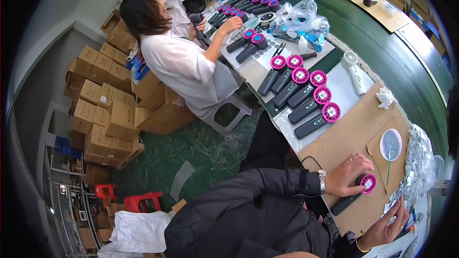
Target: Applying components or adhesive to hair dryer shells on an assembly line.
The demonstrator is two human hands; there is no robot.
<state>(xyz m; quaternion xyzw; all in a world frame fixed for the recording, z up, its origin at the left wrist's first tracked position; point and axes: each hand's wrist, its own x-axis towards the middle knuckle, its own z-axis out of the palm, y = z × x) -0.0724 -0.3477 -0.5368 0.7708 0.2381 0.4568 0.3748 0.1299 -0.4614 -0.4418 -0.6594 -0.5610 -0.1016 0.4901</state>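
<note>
A dark handheld fan [368, 183] with a pink ring lies on the cardboard-covered bench, its handle pointing toward me. A small white square sits at the centre of its ring. My left hand [346, 177], with a watch at the wrist, holds the fan around its head, thumb against the near side. To the right, my right hand [388, 227] is raised over the bench edge with its fingertips pressed together. Whatever is in that pinch is too small to make out. Small silvery pieces [393, 199] lie just beyond those fingertips.
Several similar fans [310, 96] lie in rows ahead. A round white dish [391, 144] with a green stick sits beyond my left hand, beside a silvery sheet pile [417, 165]. A white fan [354, 73] lies farther off. A co-worker [179, 62] sits at the bench, far left.
</note>
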